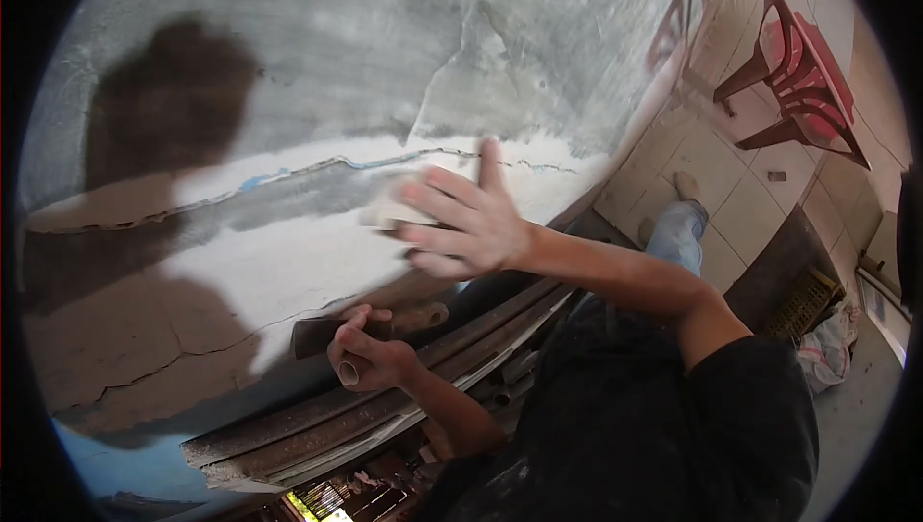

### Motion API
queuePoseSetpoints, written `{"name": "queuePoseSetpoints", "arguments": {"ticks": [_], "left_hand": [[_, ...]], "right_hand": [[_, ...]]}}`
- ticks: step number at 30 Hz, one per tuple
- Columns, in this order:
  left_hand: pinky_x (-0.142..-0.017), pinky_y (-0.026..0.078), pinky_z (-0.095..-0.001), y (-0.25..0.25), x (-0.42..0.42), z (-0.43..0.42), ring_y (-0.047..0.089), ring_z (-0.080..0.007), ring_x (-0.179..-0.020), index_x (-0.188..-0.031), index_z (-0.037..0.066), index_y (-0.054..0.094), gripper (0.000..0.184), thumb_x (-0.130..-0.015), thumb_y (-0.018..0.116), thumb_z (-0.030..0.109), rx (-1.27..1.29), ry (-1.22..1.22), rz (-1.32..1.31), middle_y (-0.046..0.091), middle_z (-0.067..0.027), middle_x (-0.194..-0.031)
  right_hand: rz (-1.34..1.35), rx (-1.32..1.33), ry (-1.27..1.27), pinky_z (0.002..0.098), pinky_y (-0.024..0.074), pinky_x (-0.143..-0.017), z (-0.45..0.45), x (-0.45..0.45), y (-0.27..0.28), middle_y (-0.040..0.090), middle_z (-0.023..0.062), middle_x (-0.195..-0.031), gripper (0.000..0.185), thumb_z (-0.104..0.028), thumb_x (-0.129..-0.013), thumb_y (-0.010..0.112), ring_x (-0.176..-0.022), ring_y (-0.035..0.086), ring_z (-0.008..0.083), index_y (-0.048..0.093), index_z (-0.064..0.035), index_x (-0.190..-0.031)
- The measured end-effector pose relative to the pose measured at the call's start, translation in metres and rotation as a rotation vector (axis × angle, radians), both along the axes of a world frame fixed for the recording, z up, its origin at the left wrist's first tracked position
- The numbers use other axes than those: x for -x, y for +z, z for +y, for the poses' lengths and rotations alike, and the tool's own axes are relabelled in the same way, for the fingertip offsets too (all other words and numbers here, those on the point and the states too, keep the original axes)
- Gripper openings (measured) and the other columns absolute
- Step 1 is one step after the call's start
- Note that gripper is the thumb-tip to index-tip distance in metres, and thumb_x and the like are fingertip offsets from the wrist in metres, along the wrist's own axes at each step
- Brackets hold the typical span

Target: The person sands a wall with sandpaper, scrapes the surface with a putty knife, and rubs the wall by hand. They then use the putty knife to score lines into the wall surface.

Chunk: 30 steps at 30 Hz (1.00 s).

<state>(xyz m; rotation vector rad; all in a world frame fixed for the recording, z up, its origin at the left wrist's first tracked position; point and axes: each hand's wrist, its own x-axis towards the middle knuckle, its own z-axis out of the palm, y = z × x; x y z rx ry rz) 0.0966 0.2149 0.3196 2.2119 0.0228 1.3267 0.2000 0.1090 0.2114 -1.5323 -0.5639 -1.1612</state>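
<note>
My right hand [471,219] is blurred by motion at the wall [317,70], its thumb raised. Under its fingers is a pale pad [389,205], too smeared to identify exactly. A long jagged crack [327,166] runs through a white patch beside that hand. Lower down, my left hand [370,354] is closed around a putty knife [413,318] with a dark blade and a hole in its handle end. A small round tube-like end [348,372] also shows at this hand. Another thin crack [183,354] crosses the shaded wall to the left.
Long brown boards [308,426] lie stacked below my left hand. A red plastic chair [803,85] stands on the tiled floor [721,190] at right. Near my body are a yellow crate [806,303] and a white sack [827,354]. My shadow covers the left wall.
</note>
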Motion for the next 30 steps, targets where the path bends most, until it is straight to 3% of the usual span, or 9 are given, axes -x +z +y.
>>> {"name": "queuePoseSetpoints", "arguments": {"ticks": [1, 4, 8, 14, 15, 18, 25, 27, 30], "left_hand": [[-0.050, 0.051, -0.0301, 0.001, 0.000, 0.000, 0.057, -0.0205, -0.052, -0.079, -0.004, 0.052, 0.034, -0.101, 0.052, 0.022, 0.018, -0.024, 0.007, 0.060, -0.0160, -0.071], [-0.049, 0.051, -0.0304, 0.002, -0.003, -0.005, 0.056, -0.0206, -0.051, -0.078, -0.004, 0.052, 0.035, -0.101, 0.051, 0.022, 0.011, 0.006, -0.003, 0.060, -0.0160, -0.070], [-0.054, 0.049, -0.0297, 0.002, -0.001, -0.011, 0.055, -0.0184, -0.053, -0.075, -0.004, 0.054, 0.043, -0.101, 0.050, 0.030, 0.028, 0.109, 0.020, 0.059, -0.0136, -0.067], [-0.048, 0.050, -0.0293, 0.002, -0.004, -0.005, 0.055, -0.0207, -0.050, -0.075, -0.004, 0.051, 0.040, -0.101, 0.050, 0.026, 0.039, 0.074, -0.030, 0.060, -0.0166, -0.069], [-0.048, 0.050, -0.0291, 0.003, -0.004, -0.006, 0.054, -0.0206, -0.050, -0.075, -0.004, 0.051, 0.040, -0.101, 0.050, 0.027, 0.052, 0.085, -0.035, 0.060, -0.0167, -0.069], [-0.047, 0.049, -0.0285, 0.003, -0.006, -0.013, 0.054, -0.0204, -0.050, -0.076, -0.005, 0.052, 0.040, -0.101, 0.051, 0.026, 0.069, 0.107, -0.027, 0.060, -0.0166, -0.069], [-0.052, 0.050, -0.0303, 0.003, -0.005, -0.009, 0.054, -0.0196, -0.050, -0.075, -0.005, 0.051, 0.041, -0.101, 0.051, 0.027, 0.060, 0.092, -0.022, 0.060, -0.0169, -0.069], [-0.054, 0.050, -0.0306, 0.004, -0.004, -0.011, 0.055, -0.0194, -0.051, -0.075, -0.005, 0.052, 0.042, -0.101, 0.051, 0.028, 0.050, 0.129, -0.021, 0.061, -0.0168, -0.069], [-0.057, 0.050, -0.0303, 0.003, -0.008, -0.014, 0.055, -0.0190, -0.052, -0.074, -0.004, 0.054, 0.045, -0.102, 0.049, 0.030, 0.045, 0.132, -0.003, 0.061, -0.0159, -0.068]], "right_hand": [[0.033, 0.054, 0.001, 0.0688, 0.0153, -0.104, 0.000, 0.009, -0.037, 0.039, 0.0024, -0.152, 0.060, -0.042, -0.086, 0.063, -0.139, 0.037, 0.0202, 0.047, -0.0277, -0.141], [0.045, 0.018, 0.014, 0.0702, 0.0122, -0.106, 0.000, 0.009, -0.032, 0.042, 0.0022, -0.151, 0.058, -0.041, -0.085, 0.063, -0.139, 0.038, 0.0203, 0.048, -0.0274, -0.140], [-0.022, -0.112, 0.019, 0.0712, 0.0070, -0.108, 0.003, -0.007, 0.031, 0.045, 0.0014, -0.148, 0.056, -0.039, -0.084, 0.064, -0.139, 0.038, 0.0198, 0.053, -0.0238, -0.137], [0.061, 0.044, 0.025, 0.0692, 0.0161, -0.105, 0.001, 0.012, -0.061, 0.051, 0.0016, -0.144, 0.058, -0.037, -0.084, 0.064, -0.134, 0.044, 0.0200, 0.053, -0.0181, -0.137], [0.065, -0.010, 0.003, 0.0685, 0.0215, -0.103, -0.001, 0.010, -0.040, 0.050, 0.0002, -0.144, 0.058, -0.034, -0.083, 0.066, -0.132, 0.046, 0.0191, 0.053, -0.0188, -0.137], [0.014, -0.095, 0.017, 0.0686, 0.0224, -0.103, -0.005, -0.003, 0.020, 0.050, -0.0010, -0.144, 0.059, -0.030, -0.079, 0.068, -0.133, 0.045, 0.0180, 0.054, -0.0193, -0.136], [0.068, 0.056, -0.073, 0.0679, 0.0132, -0.111, -0.002, 0.007, -0.047, 0.050, -0.0010, -0.144, 0.061, -0.024, -0.078, 0.070, -0.136, 0.041, 0.0186, 0.054, -0.0199, -0.137], [0.096, 0.027, -0.127, 0.0654, 0.0162, -0.112, 0.002, 0.009, -0.033, 0.052, -0.0005, -0.142, 0.057, -0.017, -0.081, 0.066, -0.135, 0.042, 0.0199, 0.054, -0.0182, -0.136], [0.097, 0.057, -0.076, 0.0648, 0.0117, -0.114, -0.006, 0.009, -0.014, 0.054, 0.0054, -0.140, 0.055, -0.014, -0.079, 0.069, -0.135, 0.043, 0.0268, 0.057, -0.0127, -0.133]]}}
